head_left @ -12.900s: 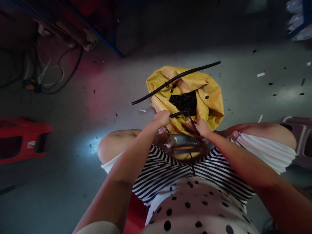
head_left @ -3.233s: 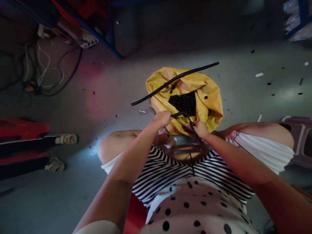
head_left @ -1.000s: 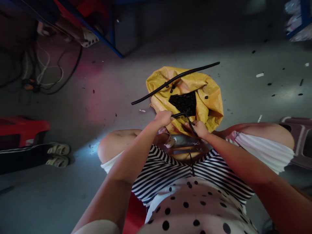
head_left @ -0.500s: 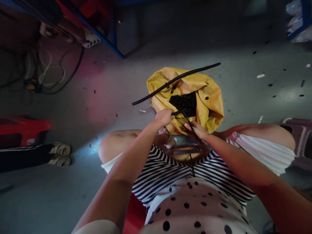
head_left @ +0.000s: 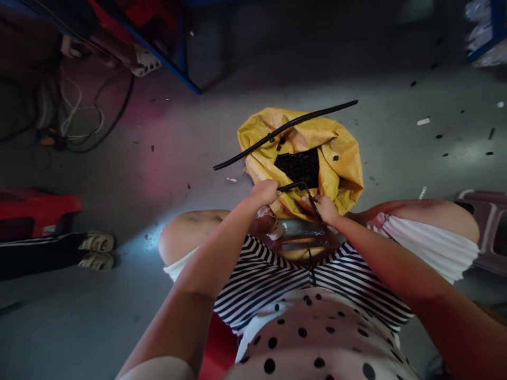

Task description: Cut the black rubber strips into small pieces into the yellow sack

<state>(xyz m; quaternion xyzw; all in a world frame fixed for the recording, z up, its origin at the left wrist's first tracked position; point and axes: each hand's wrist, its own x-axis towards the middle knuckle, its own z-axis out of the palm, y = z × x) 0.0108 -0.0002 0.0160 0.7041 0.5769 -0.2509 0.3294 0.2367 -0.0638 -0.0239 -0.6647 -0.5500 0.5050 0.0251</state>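
My left hand [head_left: 265, 192] is closed around a short length of black tube-like strip [head_left: 290, 186], whose free end points right over the mouth of a yellow sack [head_left: 344, 153]. Closed too, my right hand [head_left: 325, 209] grips a slim dark tool [head_left: 313, 203]; its exact kind is hard to make out. The tool's tip meets the strip near its free end. Inside the sack lies a heap of small black pieces [head_left: 299, 164]. Across the sack's far rim rests a longer black strip [head_left: 287, 126], untouched by either hand.
Small black and white scraps [head_left: 423, 122] lie scattered on the grey floor. A blue metal frame [head_left: 184, 66] and tangled cables [head_left: 75, 113] are at upper left. Another person's feet [head_left: 97, 250] and a red stool [head_left: 43, 208] are at left, a brownish stool [head_left: 485, 227] at right.
The tool in my right hand has turned slightly, its tip shifting a little to the right along the strip. My left hand stays almost in place, the strip slightly lower.
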